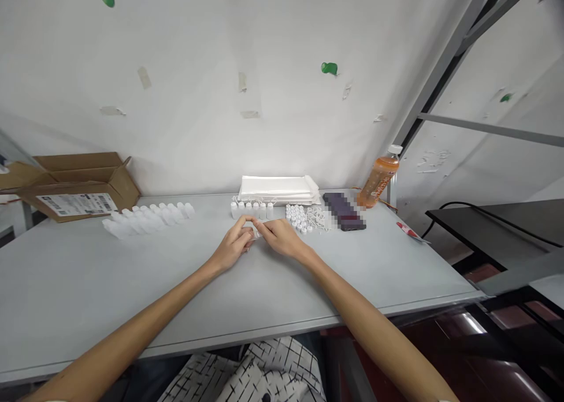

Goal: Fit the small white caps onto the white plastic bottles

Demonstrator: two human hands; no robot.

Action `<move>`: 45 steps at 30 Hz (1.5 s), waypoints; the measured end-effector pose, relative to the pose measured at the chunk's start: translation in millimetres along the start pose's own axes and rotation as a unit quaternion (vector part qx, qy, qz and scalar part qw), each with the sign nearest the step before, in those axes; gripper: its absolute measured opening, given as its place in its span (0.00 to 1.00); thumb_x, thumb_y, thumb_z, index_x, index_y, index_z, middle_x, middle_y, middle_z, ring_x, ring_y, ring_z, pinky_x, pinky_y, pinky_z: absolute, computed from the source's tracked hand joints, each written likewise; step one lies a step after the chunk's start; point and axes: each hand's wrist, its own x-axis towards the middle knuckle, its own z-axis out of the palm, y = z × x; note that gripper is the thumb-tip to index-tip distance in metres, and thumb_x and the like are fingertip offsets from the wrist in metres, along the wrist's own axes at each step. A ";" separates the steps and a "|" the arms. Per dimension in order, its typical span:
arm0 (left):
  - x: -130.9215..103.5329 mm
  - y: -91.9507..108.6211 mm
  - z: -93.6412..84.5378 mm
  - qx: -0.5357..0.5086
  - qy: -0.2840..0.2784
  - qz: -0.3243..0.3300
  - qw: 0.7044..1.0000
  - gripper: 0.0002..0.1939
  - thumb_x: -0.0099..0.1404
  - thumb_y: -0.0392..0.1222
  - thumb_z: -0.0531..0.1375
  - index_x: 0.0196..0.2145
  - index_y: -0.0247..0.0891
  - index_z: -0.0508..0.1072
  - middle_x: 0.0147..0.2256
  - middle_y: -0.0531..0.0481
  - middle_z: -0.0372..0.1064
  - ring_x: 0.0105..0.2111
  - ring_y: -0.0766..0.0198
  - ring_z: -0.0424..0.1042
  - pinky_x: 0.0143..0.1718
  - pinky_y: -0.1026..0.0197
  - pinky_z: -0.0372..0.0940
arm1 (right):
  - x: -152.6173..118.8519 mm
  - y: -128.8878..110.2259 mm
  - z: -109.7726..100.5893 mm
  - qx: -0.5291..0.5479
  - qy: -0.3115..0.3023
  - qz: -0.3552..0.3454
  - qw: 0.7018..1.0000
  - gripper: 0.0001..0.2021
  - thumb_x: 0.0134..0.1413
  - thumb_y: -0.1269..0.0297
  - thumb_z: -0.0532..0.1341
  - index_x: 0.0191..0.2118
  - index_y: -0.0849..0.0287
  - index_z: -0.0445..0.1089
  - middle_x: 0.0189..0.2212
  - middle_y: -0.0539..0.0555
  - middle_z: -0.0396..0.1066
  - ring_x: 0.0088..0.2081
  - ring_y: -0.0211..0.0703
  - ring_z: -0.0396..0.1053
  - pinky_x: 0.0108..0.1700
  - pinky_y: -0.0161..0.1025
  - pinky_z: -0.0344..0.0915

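My left hand (237, 244) and my right hand (282, 236) meet fingertip to fingertip over the middle of the table. Both are closed around a small whitish piece (257, 235), mostly covered by the fingers, so its kind cannot be made out. Just behind them stands a row of small white bottles (255, 208) with thin white strings on top. Small white caps (294, 215) cluster to the right of my right hand, beside a heap of white cords (316, 218). Farther left, several translucent white bottles (147, 220) are lined up in slanting rows.
A stack of white packets (279, 187) lies against the wall. At the right are a dark phone-like object (346, 211), an orange drink bottle (379, 178) and a red-and-white wrapper (409, 231). An open cardboard box (79, 187) occupies the back left of the grey table (110, 284).
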 end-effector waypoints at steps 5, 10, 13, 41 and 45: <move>0.7 -2.5 0.7 -0.013 0.015 0.009 1.000 0.12 0.64 0.42 0.53 0.45 0.42 0.60 0.22 0.61 0.51 0.20 0.71 0.49 0.20 0.69 0.47 | -1.4 -2.6 0.5 0.086 0.051 -0.043 0.994 0.13 0.66 0.60 0.54 0.29 0.57 0.62 0.20 0.45 0.61 0.23 0.35 0.59 0.29 0.34 0.53; 1.2 -4.2 -1.6 -0.045 0.027 0.003 0.999 0.13 0.65 0.45 0.53 0.46 0.42 0.61 0.21 0.62 0.51 0.18 0.72 0.48 0.18 0.69 0.45 | -1.1 -0.9 -3.0 0.224 0.010 -0.037 0.974 0.11 0.60 0.56 0.60 0.34 0.58 0.67 0.25 0.48 0.69 0.24 0.37 0.69 0.29 0.34 0.64; 2.3 -4.4 -2.7 -0.053 0.036 0.001 0.998 0.13 0.65 0.47 0.52 0.47 0.42 0.61 0.21 0.62 0.52 0.17 0.72 0.49 0.17 0.69 0.45 | 0.7 1.6 -5.7 0.278 -0.013 -0.016 0.960 0.14 0.54 0.54 0.65 0.38 0.60 0.69 0.29 0.52 0.72 0.27 0.40 0.72 0.27 0.35 0.66; 3.5 -3.7 -32.6 0.124 0.109 0.141 0.976 0.14 0.62 0.37 0.49 0.46 0.40 0.63 0.20 0.61 0.54 0.22 0.66 0.55 0.28 0.64 0.51 | 4.3 -10.3 17.7 0.243 0.028 -0.058 0.968 0.20 0.56 0.47 0.62 0.39 0.62 0.73 0.28 0.54 0.72 0.28 0.41 0.72 0.29 0.40 0.73; 4.7 -4.2 -33.9 0.030 0.060 0.105 0.992 0.13 0.60 0.39 0.52 0.45 0.41 0.64 0.20 0.60 0.53 0.19 0.69 0.52 0.23 0.66 0.49 | 8.9 -10.9 17.5 0.164 0.047 -0.071 0.983 0.21 0.59 0.44 0.58 0.41 0.60 0.71 0.29 0.53 0.70 0.26 0.39 0.70 0.27 0.37 0.69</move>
